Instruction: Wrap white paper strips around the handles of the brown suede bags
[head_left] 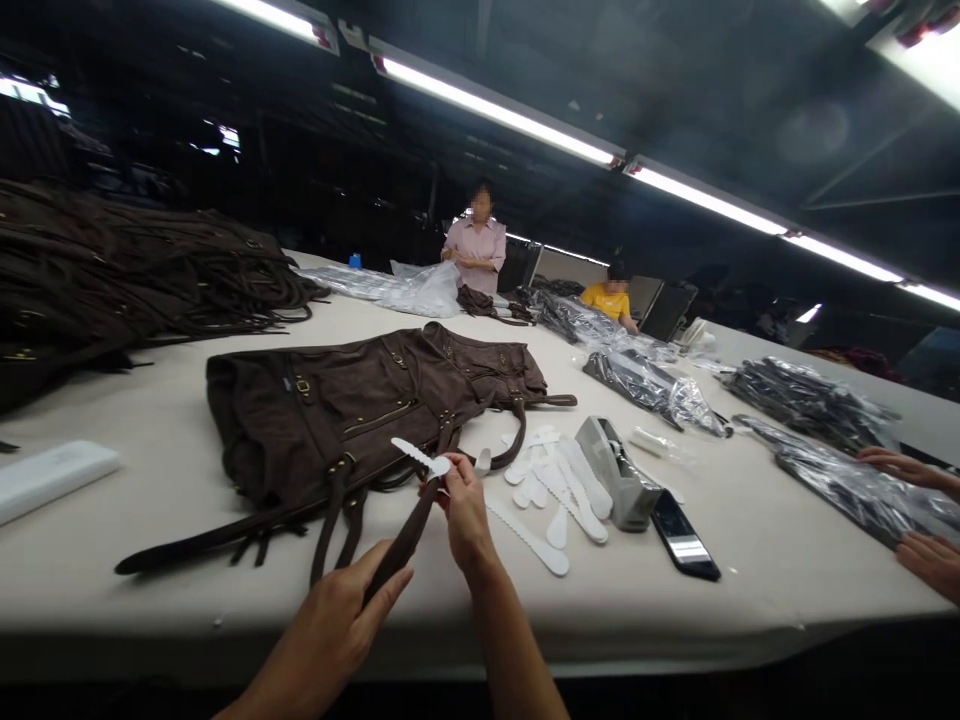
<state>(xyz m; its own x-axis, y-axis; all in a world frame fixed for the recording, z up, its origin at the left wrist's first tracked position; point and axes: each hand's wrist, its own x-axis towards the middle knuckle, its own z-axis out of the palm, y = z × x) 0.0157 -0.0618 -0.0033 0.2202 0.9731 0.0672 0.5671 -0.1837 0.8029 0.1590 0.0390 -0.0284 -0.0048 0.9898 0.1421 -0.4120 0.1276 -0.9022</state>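
Observation:
A dark brown strap (pixel 405 540) runs up between my two hands at the table's front. My left hand (pixel 349 610) is closed around its lower part. At its upper end, my right hand (pixel 463 505) pinches a white toothed strip with a rounded end (pixel 417 455), which lies against the strap. Just behind lies a dark brown bag (pixel 352 390) on its side, with buckles, a zip and handles. Several similar white strips (pixel 551 475) lie in a loose pile to the right of my right hand.
Beside the pile are a grey tape dispenser (pixel 616 475) and a phone (pixel 684 538). A heap of brown bags (pixel 112 270) fills the left. Plastic-wrapped bags (pixel 810 400) lie right, where another person's hands (pixel 926 560) rest. A white block (pixel 56 478) sits front left; two people stand behind.

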